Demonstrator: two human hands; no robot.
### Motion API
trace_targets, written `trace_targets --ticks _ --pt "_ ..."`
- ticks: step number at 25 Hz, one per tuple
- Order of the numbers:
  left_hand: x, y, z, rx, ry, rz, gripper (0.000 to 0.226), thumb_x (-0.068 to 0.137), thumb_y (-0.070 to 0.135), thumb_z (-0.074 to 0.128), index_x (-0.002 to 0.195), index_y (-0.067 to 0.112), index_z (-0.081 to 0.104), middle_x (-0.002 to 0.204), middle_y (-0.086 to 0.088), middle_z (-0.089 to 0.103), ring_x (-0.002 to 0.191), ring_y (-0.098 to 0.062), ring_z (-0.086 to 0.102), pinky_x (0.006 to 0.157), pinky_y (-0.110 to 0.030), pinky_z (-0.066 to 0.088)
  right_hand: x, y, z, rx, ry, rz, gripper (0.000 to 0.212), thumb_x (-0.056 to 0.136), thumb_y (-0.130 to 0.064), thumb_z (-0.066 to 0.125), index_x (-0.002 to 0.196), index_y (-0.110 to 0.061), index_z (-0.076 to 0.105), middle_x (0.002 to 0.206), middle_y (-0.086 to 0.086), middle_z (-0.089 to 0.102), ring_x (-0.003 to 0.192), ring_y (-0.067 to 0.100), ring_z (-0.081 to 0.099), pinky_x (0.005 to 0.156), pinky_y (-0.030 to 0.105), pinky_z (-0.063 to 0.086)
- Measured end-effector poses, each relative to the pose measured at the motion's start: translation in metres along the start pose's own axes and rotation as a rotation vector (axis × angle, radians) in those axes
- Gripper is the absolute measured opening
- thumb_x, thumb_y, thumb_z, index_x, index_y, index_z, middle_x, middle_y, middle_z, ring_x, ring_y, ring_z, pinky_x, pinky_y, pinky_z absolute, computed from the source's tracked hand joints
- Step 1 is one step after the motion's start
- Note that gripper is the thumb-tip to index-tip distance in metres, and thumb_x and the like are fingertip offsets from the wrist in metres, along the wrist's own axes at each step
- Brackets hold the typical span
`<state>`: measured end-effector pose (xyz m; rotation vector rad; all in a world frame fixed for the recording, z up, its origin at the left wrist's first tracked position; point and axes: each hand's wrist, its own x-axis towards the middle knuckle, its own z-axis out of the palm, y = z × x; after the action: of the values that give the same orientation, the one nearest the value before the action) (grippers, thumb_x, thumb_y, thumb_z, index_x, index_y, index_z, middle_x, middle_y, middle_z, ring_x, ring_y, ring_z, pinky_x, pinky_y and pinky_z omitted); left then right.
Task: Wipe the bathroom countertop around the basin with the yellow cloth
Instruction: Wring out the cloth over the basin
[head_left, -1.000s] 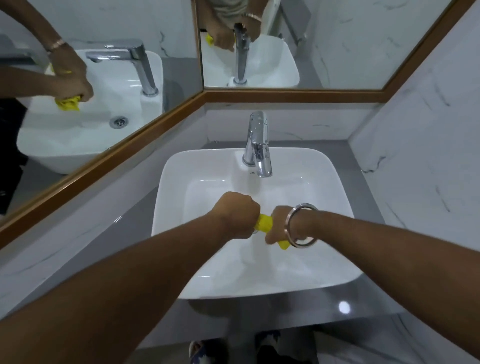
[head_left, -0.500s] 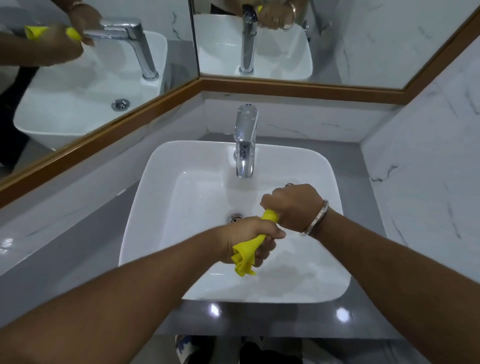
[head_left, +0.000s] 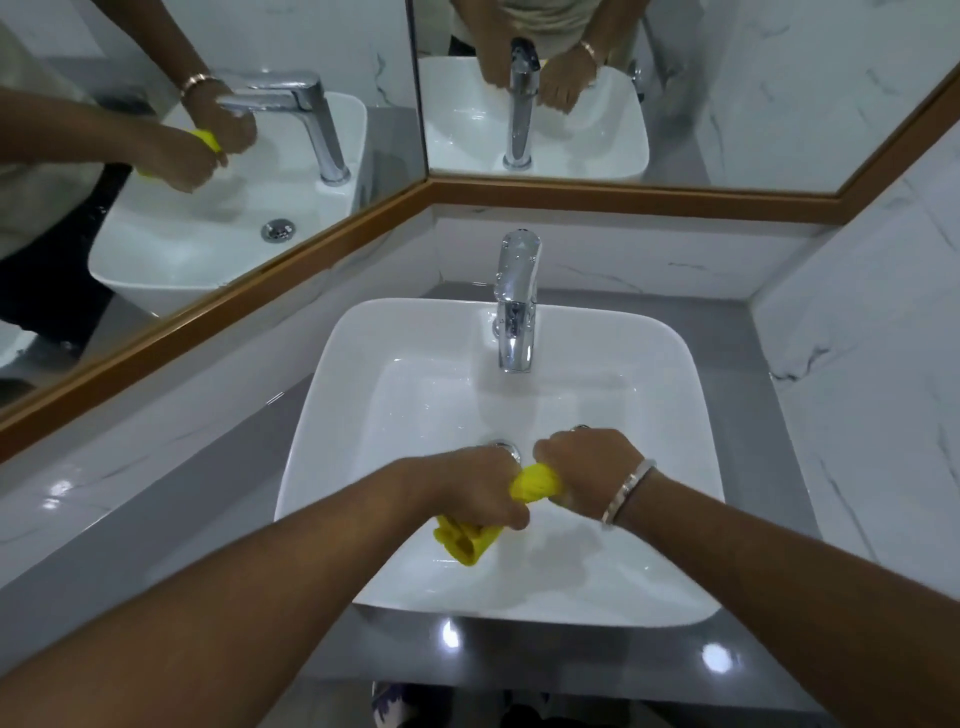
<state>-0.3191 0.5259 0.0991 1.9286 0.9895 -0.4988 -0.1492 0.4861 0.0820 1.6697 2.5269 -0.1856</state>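
The yellow cloth (head_left: 535, 483) is twisted into a tight roll over the middle of the white basin (head_left: 415, 353). My left hand (head_left: 472, 486) grips its near end, and a bunched tail of the cloth hangs below that fist. My right hand (head_left: 587, 467), with a silver bangle on the wrist, grips the far end. Both fists are closed on the cloth and nearly touch. The grey countertop (head_left: 753, 384) surrounds the basin. The drain is mostly hidden behind my hands.
A chrome faucet (head_left: 517, 301) stands at the basin's back edge, its spout above the bowl. Wood-framed mirrors (head_left: 249, 135) line the back and left walls. A marble wall (head_left: 872, 364) closes the right side. The counter's front edge (head_left: 571, 670) is near my body.
My hands have kept twisting the cloth over the basin. The left fist has moved up closer to the right one. The view has shifted slightly.
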Motion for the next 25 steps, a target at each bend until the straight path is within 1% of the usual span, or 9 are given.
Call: trace_targets --ticks 3,8,12,14,16,18,20,23,25 --pt "-0.015 -0.011 -0.015 -0.076 0.037 0.050 0.037 0.073 0.030 0.078 0.103 0.016 0.060 0.094 -0.005 0.069 0.083 -0.021 0.068 0.070 -0.035 0.057 -0.015 -0.029 -0.004 0.098 -0.188 0.103 0.060 0.073 -0.051 0.068 0.119 -0.018 0.049 0.113 0.005 0.060 0.102 0.026 0.058 0.089 0.034 0.040" --pt "-0.046 -0.036 -0.028 0.033 0.122 -0.033 0.094 0.070 0.043 0.084 0.146 0.022 0.032 0.136 -0.001 0.054 0.114 -0.021 0.056 0.087 -0.032 0.051 -0.001 -0.076 -0.029 0.630 -0.194 0.322 0.043 0.080 -0.020 0.055 0.121 -0.025 0.046 0.088 0.001 0.058 0.073 0.022 0.055 0.061 0.026 0.038" --pt "-0.089 -0.052 -0.028 0.493 0.746 0.273 0.092 0.076 0.047 0.077 0.149 0.014 0.033 0.143 -0.009 0.053 0.125 -0.031 0.053 0.099 -0.041 0.045 0.012 -0.070 -0.053 1.295 -0.379 0.648 0.018 0.074 -0.006 0.045 0.083 -0.014 0.058 0.064 0.007 0.048 0.049 0.019 0.040 0.049 0.023 0.035" --pt "-0.095 -0.060 -0.013 0.670 0.855 0.404 0.094 0.075 0.043 0.078 0.149 0.009 0.032 0.150 -0.015 0.045 0.133 -0.036 0.046 0.107 -0.047 0.040 0.006 -0.062 -0.068 1.509 -0.616 0.623 0.020 0.068 -0.006 0.049 0.084 -0.013 0.060 0.060 0.006 0.048 0.047 0.019 0.042 0.050 0.025 0.039" --pt "-0.083 -0.062 -0.003 0.686 0.890 0.473 0.085 0.078 0.036 0.075 0.146 0.007 0.033 0.146 -0.018 0.049 0.127 -0.038 0.051 0.101 -0.048 0.047 0.003 -0.057 -0.077 1.469 -0.815 0.454 0.020 0.068 -0.008 0.056 0.087 -0.009 0.062 0.067 0.006 0.059 0.058 0.021 0.055 0.061 0.031 0.048" --pt "-0.063 -0.053 -0.002 0.729 0.872 0.513 0.061 0.078 0.021 0.072 0.133 0.005 0.049 0.121 -0.017 0.064 0.095 -0.035 0.064 0.067 -0.040 0.054 0.003 -0.062 -0.081 1.359 -0.911 0.321 0.023 0.073 -0.010 0.060 0.093 -0.002 0.065 0.083 0.004 0.070 0.077 0.020 0.065 0.077 0.035 0.052" --pt "-0.048 -0.038 -0.006 0.894 0.752 0.478 0.031 0.067 0.014 0.075 0.096 0.009 0.065 0.082 -0.008 0.065 0.065 -0.028 0.059 0.043 -0.028 0.036 0.004 -0.070 -0.070 1.406 -0.883 0.493 0.016 0.077 -0.012 0.067 0.088 -0.001 0.065 0.082 0.007 0.071 0.077 0.022 0.066 0.079 0.038 0.054" --pt "-0.044 -0.021 -0.012 0.982 0.465 0.314 0.027 0.074 0.008 0.066 0.063 0.012 0.042 0.064 0.000 0.051 0.061 -0.026 0.055 0.047 -0.027 0.028 0.005 -0.085 -0.055 1.147 -0.740 0.715 0.025 0.078 -0.025 0.071 0.065 -0.013 0.054 0.058 0.003 0.054 0.050 0.017 0.050 0.057 0.027 0.047" --pt "-0.039 -0.014 -0.011 1.033 0.286 0.263 0.037 0.084 0.007 0.056 0.060 0.013 0.028 0.060 0.003 0.037 0.062 -0.025 0.048 0.051 -0.027 0.033 0.009 -0.087 -0.044 0.621 -0.628 0.535 0.023 0.076 -0.034 0.064 0.067 -0.017 0.053 0.060 -0.001 0.052 0.051 0.016 0.048 0.052 0.023 0.041"
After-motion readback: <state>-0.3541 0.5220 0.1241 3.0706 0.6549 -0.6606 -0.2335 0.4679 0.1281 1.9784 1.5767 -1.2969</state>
